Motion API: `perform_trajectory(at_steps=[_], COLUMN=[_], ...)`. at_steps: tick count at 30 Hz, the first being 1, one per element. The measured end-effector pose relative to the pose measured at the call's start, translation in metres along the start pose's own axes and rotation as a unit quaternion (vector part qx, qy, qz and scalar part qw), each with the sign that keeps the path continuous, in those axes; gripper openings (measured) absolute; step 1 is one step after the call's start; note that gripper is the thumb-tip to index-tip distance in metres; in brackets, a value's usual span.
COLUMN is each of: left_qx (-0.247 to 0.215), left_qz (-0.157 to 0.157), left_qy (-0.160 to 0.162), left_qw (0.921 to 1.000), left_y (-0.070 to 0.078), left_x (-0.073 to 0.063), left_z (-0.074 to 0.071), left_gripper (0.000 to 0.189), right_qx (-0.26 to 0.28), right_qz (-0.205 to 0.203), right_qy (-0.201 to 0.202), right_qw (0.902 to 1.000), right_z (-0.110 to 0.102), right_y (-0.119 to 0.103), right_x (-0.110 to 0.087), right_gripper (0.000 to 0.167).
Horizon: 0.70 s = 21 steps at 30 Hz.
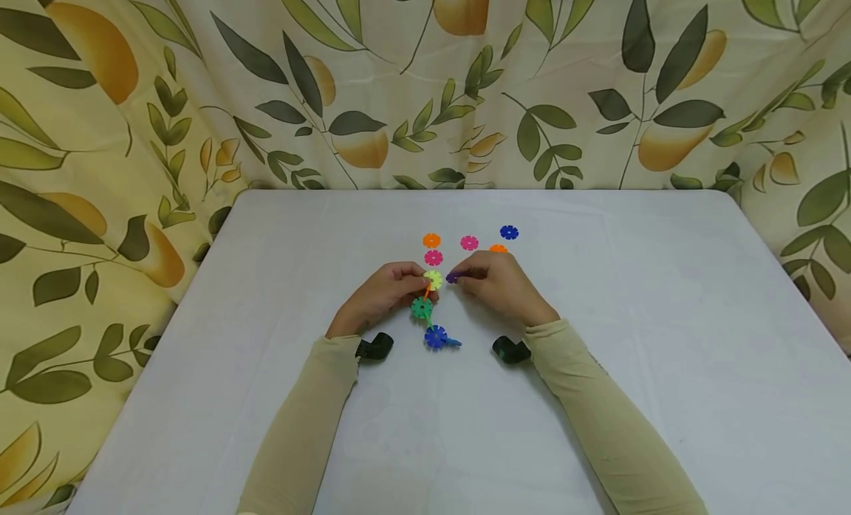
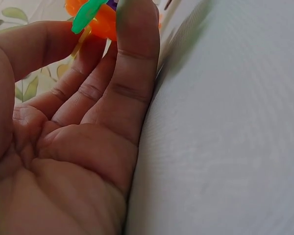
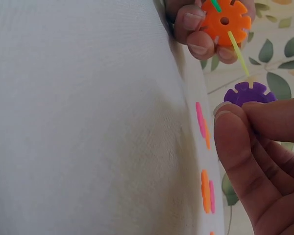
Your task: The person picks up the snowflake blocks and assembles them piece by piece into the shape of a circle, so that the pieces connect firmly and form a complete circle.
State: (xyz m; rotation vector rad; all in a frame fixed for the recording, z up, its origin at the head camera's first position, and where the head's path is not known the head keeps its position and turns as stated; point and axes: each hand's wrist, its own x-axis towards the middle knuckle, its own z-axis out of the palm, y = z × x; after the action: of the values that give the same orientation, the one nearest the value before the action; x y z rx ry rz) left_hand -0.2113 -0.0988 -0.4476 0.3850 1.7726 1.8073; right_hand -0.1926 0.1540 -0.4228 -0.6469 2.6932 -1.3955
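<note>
My left hand (image 1: pixel 384 293) holds a chain of interlocking plastic discs near its upper end, around the orange disc (image 3: pixel 225 22) and the yellow disc (image 1: pixel 433 280). Below these hang a green disc (image 1: pixel 422 307) and a blue disc (image 1: pixel 435 338), with another blue piece (image 1: pixel 453 343) seen edge-on at the tail. Between thumb and fingertips my right hand (image 1: pixel 499 282) pinches a purple disc (image 3: pixel 250 93). In the right wrist view, its notched rim is very close to the yellow disc's edge; whether they touch I cannot tell. Fingers mostly hide the orange disc in the left wrist view.
Beyond the hands lie loose discs: orange (image 1: pixel 431 240), pink (image 1: pixel 433 258), another pink (image 1: pixel 469 242) and dark blue (image 1: pixel 509 232). A second orange disc (image 1: pixel 498 248) is partly covered by the right hand. White cloth covers the table (image 1: pixel 199 397); a patterned curtain (image 1: pixel 425 94) hangs behind.
</note>
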Motion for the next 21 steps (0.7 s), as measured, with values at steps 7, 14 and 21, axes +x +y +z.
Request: perform_trajectory(at_steps=[7, 14, 21], left_qx=[0.012, 0.025, 0.050], left_qz=[0.001, 0.005, 0.020], left_qy=[0.002, -0.005, -0.009], left_qw=[0.9999, 0.9997, 0.9985], left_y=[0.0005, -0.0002, -0.0004], left_x=[0.0009, 0.0021, 0.0020], left_z=[0.0011, 0.0016, 0.0027], left_gripper=[0.017, 0.017, 0.018], right_qx=[0.020, 0.006, -0.019], right_qz=[-0.003, -0.022, -0.042], right_qy=[-0.001, -0.002, 0.004], right_qw=[0.9998, 0.9997, 0.9989], right_z=[0.0036, 0.0053, 0.0067], right_y=[-0.0017, -0.0033, -0.0081], right_x=[0.0005, 0.0004, 0.0004], right_gripper=[0.014, 0.014, 0.010])
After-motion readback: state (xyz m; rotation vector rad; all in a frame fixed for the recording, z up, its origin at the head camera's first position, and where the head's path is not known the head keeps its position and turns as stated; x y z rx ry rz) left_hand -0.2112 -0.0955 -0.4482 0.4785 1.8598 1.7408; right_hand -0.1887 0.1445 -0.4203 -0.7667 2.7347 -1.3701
